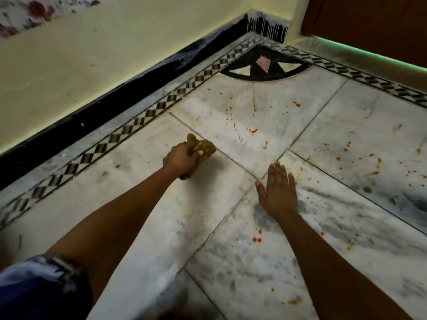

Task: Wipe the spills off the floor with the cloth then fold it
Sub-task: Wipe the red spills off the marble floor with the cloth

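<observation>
My left hand (180, 159) grips a bunched mustard-yellow cloth (204, 147) and presses it on the white marble floor (143, 204). My right hand (277, 192) lies flat on the floor with its fingers spread, holding nothing. Orange-red spills (253, 130) dot the tiles ahead of the cloth. More drops (357, 158) are scattered to the right, and a few drops (257, 239) lie near my right forearm.
A cream wall with a black skirting (115, 107) runs along the left. A chequered inlay border (147, 114) edges the floor, with a dark fan-shaped inlay (265, 65) in the corner. A brown door (369, 21) stands at the back right.
</observation>
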Demonstrator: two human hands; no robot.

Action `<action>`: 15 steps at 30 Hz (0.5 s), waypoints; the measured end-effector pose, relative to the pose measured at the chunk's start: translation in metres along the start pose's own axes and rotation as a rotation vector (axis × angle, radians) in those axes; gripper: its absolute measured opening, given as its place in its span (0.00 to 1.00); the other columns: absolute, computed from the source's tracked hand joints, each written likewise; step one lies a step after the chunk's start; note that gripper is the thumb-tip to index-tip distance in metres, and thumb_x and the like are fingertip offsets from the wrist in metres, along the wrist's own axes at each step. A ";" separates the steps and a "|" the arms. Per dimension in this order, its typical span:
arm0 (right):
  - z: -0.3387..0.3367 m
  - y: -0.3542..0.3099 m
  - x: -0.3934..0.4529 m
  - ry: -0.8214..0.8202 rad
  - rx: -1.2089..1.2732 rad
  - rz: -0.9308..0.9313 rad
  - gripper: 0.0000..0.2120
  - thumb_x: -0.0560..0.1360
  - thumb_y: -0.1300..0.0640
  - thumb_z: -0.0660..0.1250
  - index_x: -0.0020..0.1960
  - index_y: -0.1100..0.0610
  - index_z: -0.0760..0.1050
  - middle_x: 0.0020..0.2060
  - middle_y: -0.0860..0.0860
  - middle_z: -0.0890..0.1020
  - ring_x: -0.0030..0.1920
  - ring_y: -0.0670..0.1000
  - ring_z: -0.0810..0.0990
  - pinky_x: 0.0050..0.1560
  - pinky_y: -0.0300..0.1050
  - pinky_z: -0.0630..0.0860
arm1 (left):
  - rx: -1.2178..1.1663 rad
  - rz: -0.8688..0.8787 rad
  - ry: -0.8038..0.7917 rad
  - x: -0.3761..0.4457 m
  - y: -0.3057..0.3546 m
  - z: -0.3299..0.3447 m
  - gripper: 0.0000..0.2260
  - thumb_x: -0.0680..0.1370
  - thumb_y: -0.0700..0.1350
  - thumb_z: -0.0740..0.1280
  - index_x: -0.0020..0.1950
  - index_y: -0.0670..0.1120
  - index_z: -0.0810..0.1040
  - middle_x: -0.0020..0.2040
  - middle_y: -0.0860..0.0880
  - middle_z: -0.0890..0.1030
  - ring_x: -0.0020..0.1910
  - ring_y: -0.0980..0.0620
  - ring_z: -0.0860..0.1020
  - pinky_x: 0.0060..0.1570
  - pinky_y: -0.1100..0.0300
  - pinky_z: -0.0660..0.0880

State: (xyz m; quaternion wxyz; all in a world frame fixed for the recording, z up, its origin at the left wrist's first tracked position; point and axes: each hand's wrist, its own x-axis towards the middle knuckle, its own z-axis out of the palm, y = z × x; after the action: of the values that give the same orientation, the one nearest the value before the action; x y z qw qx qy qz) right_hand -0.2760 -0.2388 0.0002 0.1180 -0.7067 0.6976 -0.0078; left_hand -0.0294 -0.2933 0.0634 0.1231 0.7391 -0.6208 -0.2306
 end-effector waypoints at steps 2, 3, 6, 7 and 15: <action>-0.003 -0.002 0.009 0.021 0.020 0.013 0.38 0.72 0.40 0.36 0.76 0.61 0.43 0.76 0.57 0.46 0.76 0.53 0.43 0.73 0.49 0.36 | -0.050 -0.029 0.033 0.007 0.002 -0.003 0.20 0.80 0.53 0.60 0.71 0.52 0.68 0.62 0.41 0.75 0.61 0.39 0.73 0.56 0.50 0.72; -0.003 -0.003 0.016 0.035 0.026 0.016 0.38 0.72 0.41 0.37 0.76 0.62 0.43 0.76 0.57 0.46 0.76 0.53 0.43 0.73 0.49 0.36 | -0.063 -0.039 0.060 0.017 0.000 -0.003 0.20 0.79 0.54 0.60 0.71 0.52 0.68 0.63 0.41 0.75 0.61 0.39 0.73 0.56 0.49 0.72; 0.003 -0.003 0.036 0.070 0.030 0.029 0.38 0.73 0.41 0.38 0.76 0.62 0.44 0.76 0.58 0.46 0.76 0.54 0.44 0.73 0.48 0.37 | -0.109 -0.043 0.185 0.046 -0.007 0.006 0.20 0.79 0.54 0.60 0.71 0.54 0.67 0.65 0.42 0.73 0.63 0.40 0.72 0.58 0.49 0.70; 0.006 -0.002 0.044 0.080 0.038 0.046 0.38 0.73 0.41 0.39 0.76 0.63 0.44 0.76 0.59 0.47 0.76 0.55 0.44 0.73 0.48 0.37 | -0.106 -0.038 0.227 0.058 -0.008 0.008 0.20 0.79 0.54 0.59 0.71 0.55 0.67 0.66 0.43 0.72 0.64 0.40 0.71 0.57 0.49 0.69; 0.031 0.011 0.106 0.137 0.053 0.150 0.38 0.74 0.40 0.42 0.76 0.63 0.44 0.76 0.60 0.47 0.76 0.57 0.45 0.73 0.47 0.38 | 0.150 0.142 0.190 0.161 0.009 0.050 0.20 0.80 0.55 0.57 0.73 0.56 0.64 0.74 0.44 0.61 0.68 0.39 0.64 0.61 0.46 0.65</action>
State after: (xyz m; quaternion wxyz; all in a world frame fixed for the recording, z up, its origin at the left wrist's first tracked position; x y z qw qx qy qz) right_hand -0.2785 -0.3383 -0.0485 0.0889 -0.6470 0.7544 -0.0659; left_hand -0.0421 -0.4467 -0.0057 0.1417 0.7190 -0.6725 -0.1031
